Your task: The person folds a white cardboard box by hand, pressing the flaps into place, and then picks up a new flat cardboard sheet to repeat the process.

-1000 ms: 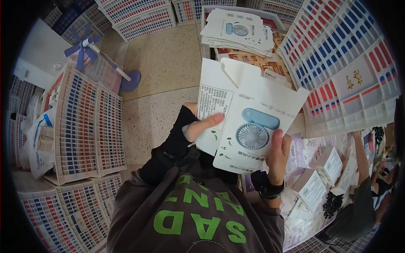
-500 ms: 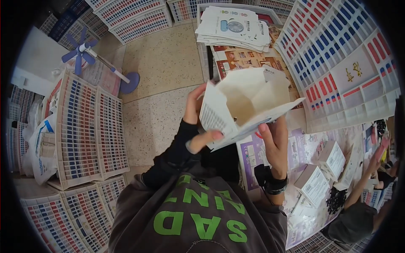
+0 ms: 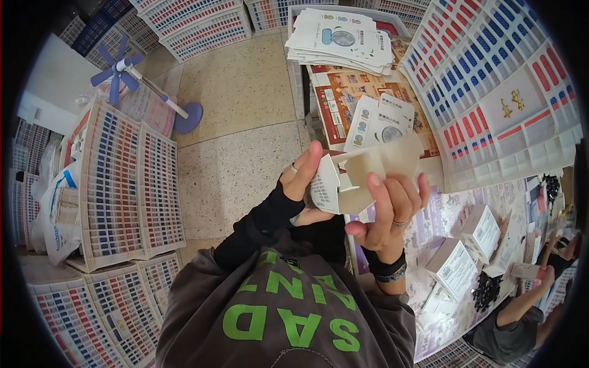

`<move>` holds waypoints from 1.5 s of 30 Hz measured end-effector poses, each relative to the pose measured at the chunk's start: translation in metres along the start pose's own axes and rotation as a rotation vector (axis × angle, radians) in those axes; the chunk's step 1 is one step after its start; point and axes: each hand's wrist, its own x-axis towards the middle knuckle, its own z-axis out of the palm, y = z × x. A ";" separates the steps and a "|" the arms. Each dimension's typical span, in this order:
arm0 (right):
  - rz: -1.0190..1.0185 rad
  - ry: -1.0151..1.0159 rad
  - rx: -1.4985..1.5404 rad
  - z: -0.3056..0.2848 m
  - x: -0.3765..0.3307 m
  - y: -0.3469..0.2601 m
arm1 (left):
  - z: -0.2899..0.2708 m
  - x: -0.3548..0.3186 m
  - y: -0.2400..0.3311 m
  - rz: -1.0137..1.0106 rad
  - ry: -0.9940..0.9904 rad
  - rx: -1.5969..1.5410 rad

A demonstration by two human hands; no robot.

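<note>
Flat a second ago, the carton point(image 3: 324, 192) is now gaping box-shaped at the person's one o'clock; left hand point(image 3: 299, 179) is clamping its nine-o'clock side, right hand point(image 3: 388, 221) is spreading fingers by the flaps.

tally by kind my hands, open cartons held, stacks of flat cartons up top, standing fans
Bare hands, left hand and right hand: 2
Open white cardboard carton: 1
Stack of flat white cartons: 1
Purple round-based standing fan: 1
Total: 5
</note>
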 end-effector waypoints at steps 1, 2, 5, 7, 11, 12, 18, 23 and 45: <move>0.031 -0.044 0.112 -0.005 0.001 0.000 | 0.000 0.000 0.001 0.008 0.011 -0.050; 0.063 -0.088 0.222 -0.009 0.003 0.000 | -0.002 0.000 -0.002 0.006 0.010 -0.049; 0.044 -0.265 0.324 -0.010 0.017 0.007 | -0.002 -0.001 -0.013 0.072 -0.130 -0.113; 0.008 -0.452 0.437 -0.009 0.016 0.011 | -0.002 0.005 -0.008 0.144 -0.140 -0.022; -0.012 -0.549 0.517 -0.012 0.012 0.017 | -0.002 0.002 0.010 0.118 -0.196 0.185; 0.040 -0.524 0.535 -0.016 0.016 0.013 | -0.001 -0.002 0.009 0.085 -0.195 0.163; 0.077 -0.138 0.350 -0.031 0.021 0.020 | -0.001 -0.013 0.003 0.133 0.227 0.051; 0.737 -0.009 1.062 -0.018 0.030 0.018 | -0.009 -0.026 -0.006 0.040 -0.104 -0.221; 0.666 -0.350 1.940 -0.007 0.015 0.030 | -0.023 -0.002 -0.005 0.138 -0.077 -0.101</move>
